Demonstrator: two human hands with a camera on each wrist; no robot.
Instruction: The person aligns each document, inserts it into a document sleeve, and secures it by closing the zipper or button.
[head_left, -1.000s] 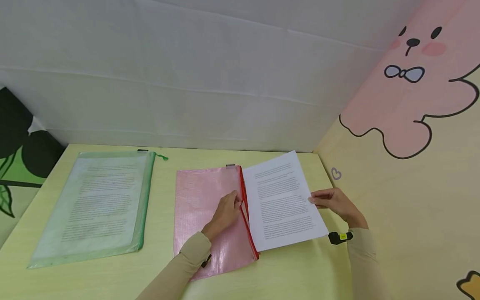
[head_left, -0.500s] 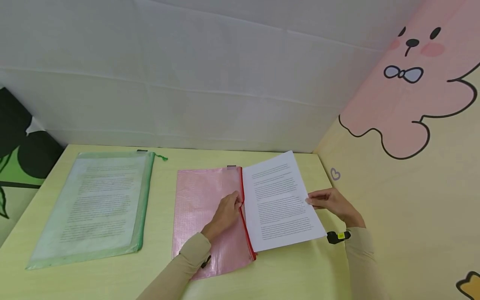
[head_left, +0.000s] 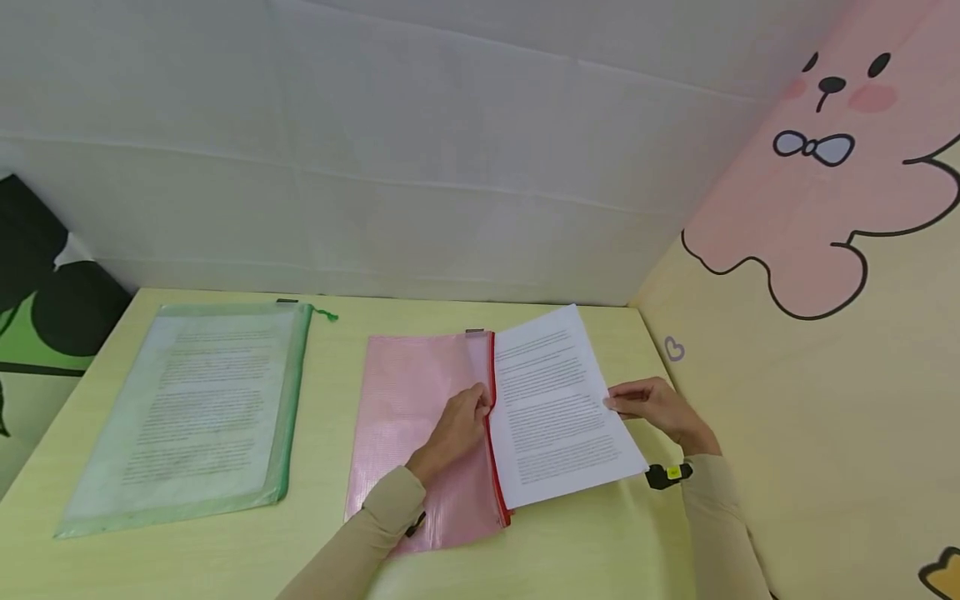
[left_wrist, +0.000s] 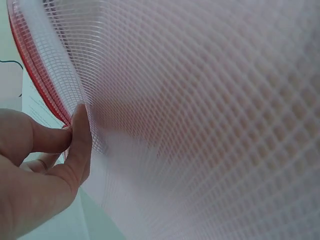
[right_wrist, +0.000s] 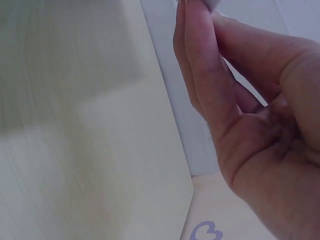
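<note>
A pink mesh zipper pouch (head_left: 408, 392) with a red zipper edge lies on the table, its opening facing right. My left hand (head_left: 453, 429) pinches the upper layer at that red edge and lifts it; the left wrist view shows thumb and finger on the mesh (left_wrist: 200, 100). Printed paper (head_left: 555, 400) slants out of the opening, its left part under the pink layer. My right hand (head_left: 660, 408) pinches the paper's right edge between thumb and fingers. In the right wrist view the right hand (right_wrist: 250, 100) holds a bit of white paper at the top.
A green zipper pouch (head_left: 195, 408) with printed paper inside lies at the left of the table (head_left: 330, 467). A white cloth wall (head_left: 420, 167) stands at the back, and a wall with cartoon drawings (head_left: 825, 417) on the right.
The paper and my right hand have moved left, toward the pouch, and more of the paper lies under the pink layer. My left hand stays at the zipper edge.
</note>
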